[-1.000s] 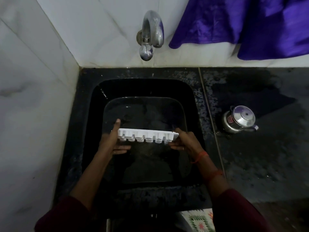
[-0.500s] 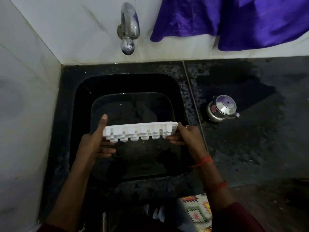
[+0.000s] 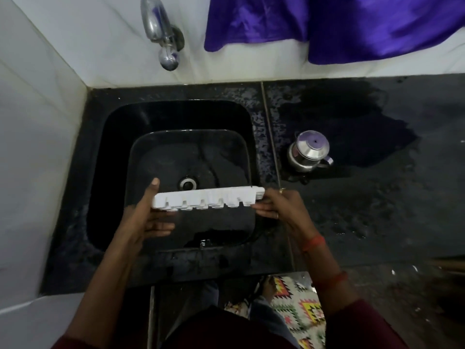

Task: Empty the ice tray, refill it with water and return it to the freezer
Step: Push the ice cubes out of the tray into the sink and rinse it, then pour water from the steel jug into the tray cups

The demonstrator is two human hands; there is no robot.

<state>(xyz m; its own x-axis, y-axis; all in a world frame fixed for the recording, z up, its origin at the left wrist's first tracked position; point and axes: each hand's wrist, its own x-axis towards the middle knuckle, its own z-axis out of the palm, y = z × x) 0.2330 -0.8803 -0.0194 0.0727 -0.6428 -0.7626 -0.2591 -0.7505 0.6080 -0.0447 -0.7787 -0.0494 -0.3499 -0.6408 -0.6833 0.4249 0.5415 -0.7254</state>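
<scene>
Both hands grip the white ice tray (image 3: 208, 199) by its short ends and hold it in the air over the black sink (image 3: 173, 172): the left hand (image 3: 148, 215) is clamped on the left end with its thumb up over the far edge, and the right hand (image 3: 281, 207) is clamped on the right end with its fingers under the rim. The tray is tipped so that the bottoms of its cells face the camera, and its right end sits slightly higher than its left. Half a second ago it showed more of its face; now it is seen nearer edge-on, and the round drain (image 3: 187, 183), hidden before, shows just beyond its far edge. The view has also shifted, so the tap (image 3: 163, 34) on the white wall now stands above the sink's middle. A small steel pot (image 3: 308, 153) stands on the wet dark bench (image 3: 377, 197) right of the sink, in the same spot as before, below a hanging purple cloth (image 3: 339, 23).
</scene>
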